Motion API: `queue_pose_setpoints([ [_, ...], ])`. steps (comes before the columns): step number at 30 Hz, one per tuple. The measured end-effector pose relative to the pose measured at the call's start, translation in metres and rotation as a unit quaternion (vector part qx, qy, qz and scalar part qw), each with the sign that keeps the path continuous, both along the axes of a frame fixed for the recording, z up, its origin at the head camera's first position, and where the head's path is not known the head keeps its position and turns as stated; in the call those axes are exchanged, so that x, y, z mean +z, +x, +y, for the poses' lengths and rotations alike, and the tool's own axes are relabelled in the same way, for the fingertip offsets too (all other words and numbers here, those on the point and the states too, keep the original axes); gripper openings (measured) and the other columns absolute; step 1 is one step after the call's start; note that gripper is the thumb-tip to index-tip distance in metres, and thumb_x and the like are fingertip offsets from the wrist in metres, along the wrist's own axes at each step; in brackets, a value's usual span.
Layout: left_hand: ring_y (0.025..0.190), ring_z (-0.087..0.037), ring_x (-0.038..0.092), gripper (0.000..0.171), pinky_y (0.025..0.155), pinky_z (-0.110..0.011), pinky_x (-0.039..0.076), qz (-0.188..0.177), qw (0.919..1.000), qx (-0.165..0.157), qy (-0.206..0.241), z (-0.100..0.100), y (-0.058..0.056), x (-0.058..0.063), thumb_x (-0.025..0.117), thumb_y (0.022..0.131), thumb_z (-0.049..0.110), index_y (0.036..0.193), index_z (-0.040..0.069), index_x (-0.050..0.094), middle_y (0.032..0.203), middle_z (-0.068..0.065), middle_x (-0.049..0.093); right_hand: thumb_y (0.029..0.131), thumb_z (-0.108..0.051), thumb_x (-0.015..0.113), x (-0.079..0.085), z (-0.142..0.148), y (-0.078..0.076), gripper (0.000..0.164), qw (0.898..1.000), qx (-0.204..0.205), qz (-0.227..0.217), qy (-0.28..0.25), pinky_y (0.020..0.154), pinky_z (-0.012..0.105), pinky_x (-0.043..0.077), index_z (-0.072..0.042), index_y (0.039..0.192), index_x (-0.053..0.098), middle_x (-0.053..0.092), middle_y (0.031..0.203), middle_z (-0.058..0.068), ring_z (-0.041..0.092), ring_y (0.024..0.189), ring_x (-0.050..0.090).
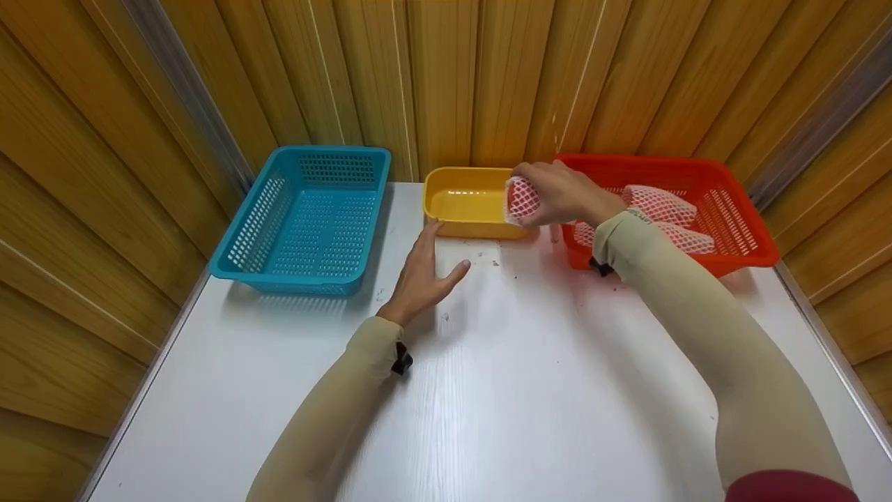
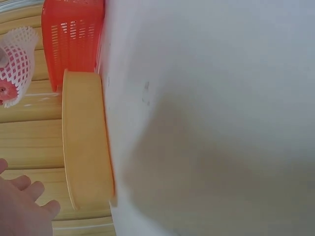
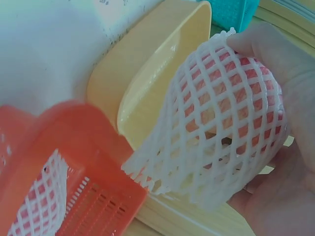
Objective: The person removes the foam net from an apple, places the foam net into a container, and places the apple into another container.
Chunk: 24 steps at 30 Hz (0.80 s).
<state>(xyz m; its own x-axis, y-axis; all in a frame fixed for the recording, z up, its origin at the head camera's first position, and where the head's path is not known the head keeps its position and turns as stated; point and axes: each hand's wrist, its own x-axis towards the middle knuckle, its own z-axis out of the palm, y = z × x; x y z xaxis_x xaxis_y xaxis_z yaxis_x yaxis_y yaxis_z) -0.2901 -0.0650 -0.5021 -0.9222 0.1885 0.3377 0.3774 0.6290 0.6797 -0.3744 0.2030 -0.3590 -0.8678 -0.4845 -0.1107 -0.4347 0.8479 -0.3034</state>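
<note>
Above the right end of the yellow box, head view: one netted fruit, gripped by the curled right hand; left hand spread, empty, near the box. Left wrist view: fruit shown aloft, net flared. Right wrist view: fruit held from two sides; judged firm, light, easily bruised, net apt to slip; best grasped round the body, not by loose net.

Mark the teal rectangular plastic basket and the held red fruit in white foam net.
Teal basket [image 1: 322, 233], head view: its perforated floor.
Held fruit [image 3: 224, 109], right wrist view: its netted side.
</note>
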Motion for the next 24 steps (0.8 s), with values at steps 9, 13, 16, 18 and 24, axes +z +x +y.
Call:
queue_pose_setpoints([
  [9,0.155,-0.022,0.024,0.089,0.125,-0.044,0.022,-0.029,0.9993,0.018,0.016,-0.014,-0.001,-0.003,0.069,0.094,0.048,0.163,0.015,0.023,0.170,-0.007,0.022,0.080,-0.033,0.088,-0.008,-0.018,0.004,0.085,1.000,0.020,0.006,-0.008,0.101,0.053,0.049,-0.021,0.151,0.043,0.054,0.140,0.010,0.033,0.122,0.047],
  [13,0.155,-0.023,0.023,0.090,0.125,-0.046,0.022,-0.047,0.9984,0.028,0.018,-0.018,-0.001,-0.004,0.069,0.093,0.049,0.162,0.013,0.024,0.170,-0.008,0.022,0.080,-0.035,0.088,-0.015,-0.025,0.005,0.081,0.999,0.032,0.007,-0.012,0.106,0.054,0.045,-0.019,0.149,0.046,0.053,0.145,0.009,0.033,0.127,0.046],
  [16,0.155,-0.024,0.022,0.091,0.125,-0.046,0.021,-0.056,0.9978,0.032,0.015,-0.019,-0.001,-0.004,0.069,0.093,0.050,0.162,0.012,0.024,0.170,-0.008,0.021,0.081,-0.035,0.087,-0.021,-0.030,0.005,0.081,0.999,0.038,0.005,-0.017,0.109,0.055,0.043,-0.018,0.149,0.047,0.052,0.145,0.010,0.033,0.130,0.046],
  [18,0.155,-0.024,0.022,0.091,0.125,-0.045,0.021,-0.058,0.9977,0.035,0.010,-0.020,-0.001,-0.005,0.068,0.094,0.051,0.162,0.012,0.024,0.170,-0.008,0.020,0.081,-0.034,0.087,-0.024,-0.034,0.005,0.082,0.999,0.035,-0.002,-0.020,0.110,0.056,0.043,-0.019,0.150,0.045,0.052,0.145,0.010,0.033,0.131,0.046],
  [24,0.155,-0.023,0.022,0.091,0.125,-0.043,0.021,-0.066,0.9971,0.038,0.007,-0.024,0.000,-0.005,0.066,0.094,0.053,0.163,0.012,0.023,0.170,-0.007,0.020,0.082,-0.033,0.087,-0.033,-0.042,0.006,0.085,0.999,0.030,-0.023,-0.015,0.109,0.057,0.044,-0.023,0.153,0.041,0.053,0.145,0.009,0.032,0.130,0.049],
])
